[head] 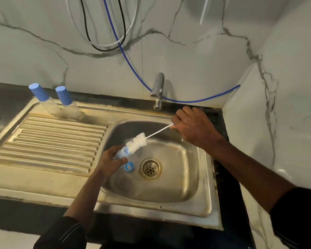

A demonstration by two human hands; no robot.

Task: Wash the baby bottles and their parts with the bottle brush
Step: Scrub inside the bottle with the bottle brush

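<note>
As brush (136, 142) meets part (121, 153), two bottles (66, 103) stand on the drainboard (52, 141).

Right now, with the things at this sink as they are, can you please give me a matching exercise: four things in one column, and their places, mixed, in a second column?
Things
1. bottle brush
2. blue ring
3. capped bottles
4. tap

Places
A. lying in the basin, beside the drain
B. fixed behind the basin
C. standing on the drainboard
D. handle end held by the right hand

Pairs: 1-D, 2-A, 3-C, 4-B
</note>
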